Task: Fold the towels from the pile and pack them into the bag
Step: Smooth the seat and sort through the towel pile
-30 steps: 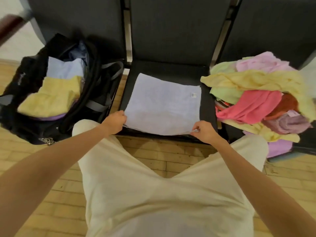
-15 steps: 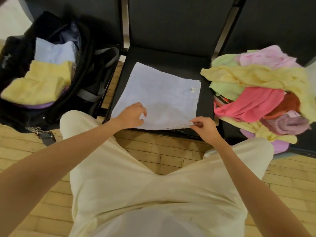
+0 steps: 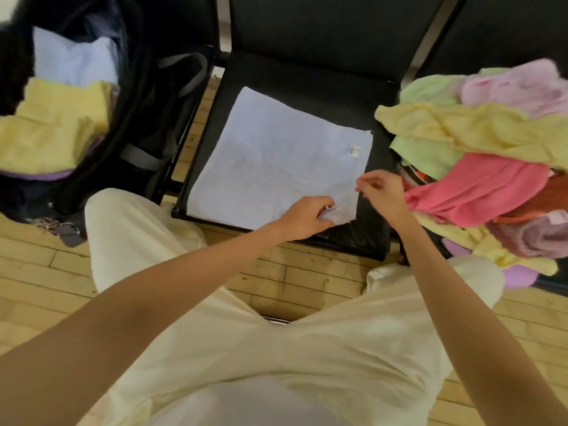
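Note:
A pale lavender towel (image 3: pixel 270 161) lies flat on the middle black chair seat (image 3: pixel 310 87). My left hand (image 3: pixel 304 216) pinches its near right corner, bunching the cloth. Just right of it my right hand (image 3: pixel 379 192) hovers over the towel's right edge, fingers loosely curled and holding nothing. An open black bag (image 3: pixel 144 96) on the left holds a folded yellow towel (image 3: pixel 52 130) and a pale blue one (image 3: pixel 72 61). The pile of towels (image 3: pixel 482 167) in yellow, green, pink and purple sits on the right chair.
Black chair backs (image 3: pixel 322 29) rise behind the seats. A wooden plank floor (image 3: pixel 295 278) shows between my knees and the chairs. My cream trousers (image 3: pixel 276 348) fill the lower frame. The bag's grey straps (image 3: pixel 181 72) hang toward the middle chair.
My left hand crossed from the towel's near left corner to its near right corner and took hold of it. My right hand let go of that corner and lifted slightly.

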A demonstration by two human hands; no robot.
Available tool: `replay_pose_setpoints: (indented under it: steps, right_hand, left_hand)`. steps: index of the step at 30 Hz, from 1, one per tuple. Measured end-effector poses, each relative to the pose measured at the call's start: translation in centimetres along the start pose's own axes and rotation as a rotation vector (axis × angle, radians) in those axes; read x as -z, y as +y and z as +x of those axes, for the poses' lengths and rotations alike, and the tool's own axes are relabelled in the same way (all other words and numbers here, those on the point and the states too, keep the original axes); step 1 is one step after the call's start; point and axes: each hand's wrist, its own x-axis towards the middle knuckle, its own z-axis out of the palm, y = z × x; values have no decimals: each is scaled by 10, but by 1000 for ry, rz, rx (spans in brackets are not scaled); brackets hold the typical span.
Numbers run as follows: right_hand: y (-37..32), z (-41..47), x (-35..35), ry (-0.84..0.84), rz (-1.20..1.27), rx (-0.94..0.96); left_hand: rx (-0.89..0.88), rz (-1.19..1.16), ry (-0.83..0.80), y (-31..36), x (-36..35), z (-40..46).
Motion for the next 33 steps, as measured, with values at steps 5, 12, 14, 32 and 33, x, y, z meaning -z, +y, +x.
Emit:
replay_pose_setpoints:
  steps: [5,12,14,32,33]
  right_hand:
    - [8,94,-7,161,-369,-144]
    - [-5,125,-43,277,-682,-312]
    - [-3,126,-43,260,-698,-342]
    - [-45,128,-63,175,191,-64]
    - [-58,127,-78,158,211,-22]
  left_hand:
    - [32,-42,71,-13,14,3]
    - [255,-205,-46,-21,25,4]
    - [318,-251,-125,-16,23,2]
    - [477,-610,-100,-30,49,-57]
    - [483,-626,-70,-34,56,-63]
